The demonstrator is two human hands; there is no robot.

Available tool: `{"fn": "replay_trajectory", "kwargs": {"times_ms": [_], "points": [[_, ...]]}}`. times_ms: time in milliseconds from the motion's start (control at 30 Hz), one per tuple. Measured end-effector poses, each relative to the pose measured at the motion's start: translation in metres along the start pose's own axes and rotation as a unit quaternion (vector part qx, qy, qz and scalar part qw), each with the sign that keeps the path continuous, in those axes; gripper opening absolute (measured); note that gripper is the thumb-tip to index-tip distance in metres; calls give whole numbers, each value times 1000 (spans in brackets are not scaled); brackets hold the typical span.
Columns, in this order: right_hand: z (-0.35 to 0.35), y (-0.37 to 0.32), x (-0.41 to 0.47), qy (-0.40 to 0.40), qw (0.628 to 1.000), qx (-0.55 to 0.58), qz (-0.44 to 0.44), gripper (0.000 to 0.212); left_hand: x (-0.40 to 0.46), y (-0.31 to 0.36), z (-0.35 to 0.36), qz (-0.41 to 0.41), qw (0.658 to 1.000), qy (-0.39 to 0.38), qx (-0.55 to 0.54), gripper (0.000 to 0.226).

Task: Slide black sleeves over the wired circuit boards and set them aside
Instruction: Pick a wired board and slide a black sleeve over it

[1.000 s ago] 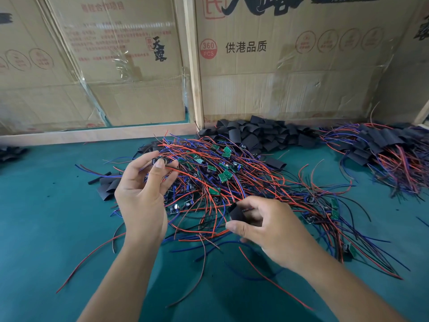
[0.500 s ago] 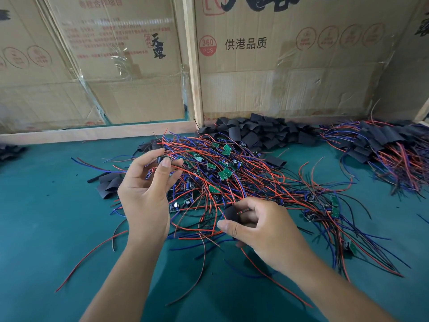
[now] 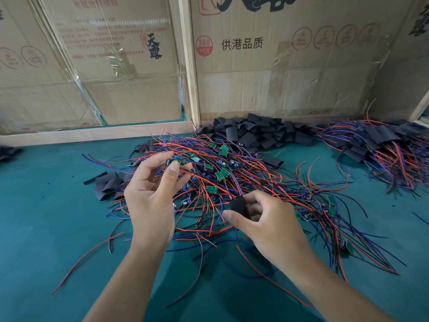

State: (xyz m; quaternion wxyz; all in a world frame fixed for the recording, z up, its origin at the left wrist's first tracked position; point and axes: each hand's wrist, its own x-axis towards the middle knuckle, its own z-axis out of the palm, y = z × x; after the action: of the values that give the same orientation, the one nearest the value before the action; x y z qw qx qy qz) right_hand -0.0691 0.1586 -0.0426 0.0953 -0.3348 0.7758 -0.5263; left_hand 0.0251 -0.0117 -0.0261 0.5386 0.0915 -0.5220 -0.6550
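While the green counter (image 3: 41, 228) is seen from above, a few loose sleeves (image 3: 108, 185) are found at its left, just beside the left hand (image 3: 151, 198). That hand is raised over the near edge of the wire pile (image 3: 232, 182), and a small board (image 3: 170, 161) is pinched between its thumb and fingers (image 3: 173, 169), with red and blue leads trailing from it into the tangle. Green boards (image 3: 221, 174) are scattered through the pile's middle. Lower and to the right, one black sleeve (image 3: 238, 205) is pinched by the curled thumb and fingers of the right hand (image 3: 267, 224), held apart from the board. Behind the pile, a heap of empty sleeves (image 3: 260, 133) is stacked against cardboard boxes (image 3: 290, 66). At far right, sleeved boards (image 3: 376, 140) with their wires are laid in a separate heap on the counter.
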Motion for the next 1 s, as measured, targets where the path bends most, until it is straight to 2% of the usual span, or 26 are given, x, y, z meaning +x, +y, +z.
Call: {"fn": "replay_trajectory", "kwargs": {"times_ms": [133, 200, 300, 467, 633, 867, 1000], "points": [[-4, 1, 1, 22, 994, -97, -51, 32, -5, -1, 7, -26, 999, -16, -22, 15], [-7, 0, 2, 63, 978, -166, -114, 29, -9, -2, 10, -43, 998, -29, -26, 14], [-10, -3, 5, 105, 959, -196, -176, 25, -16, -5, 16, -79, 995, -44, -44, 15], [-13, 1, 7, 113, 957, -206, -171, 36, -29, -13, 24, -133, 987, -92, 4, 19], [-19, -1, 9, 106, 946, -245, -183, 37, -34, -15, 25, -105, 975, -145, 129, 19], [-22, -8, 8, 47, 947, -235, -213, 35, -36, -16, 25, -86, 965, -186, 165, 11], [-20, -9, 8, 30, 950, -229, -209, 39, -38, -19, 26, -97, 968, -170, 154, 11]]}}
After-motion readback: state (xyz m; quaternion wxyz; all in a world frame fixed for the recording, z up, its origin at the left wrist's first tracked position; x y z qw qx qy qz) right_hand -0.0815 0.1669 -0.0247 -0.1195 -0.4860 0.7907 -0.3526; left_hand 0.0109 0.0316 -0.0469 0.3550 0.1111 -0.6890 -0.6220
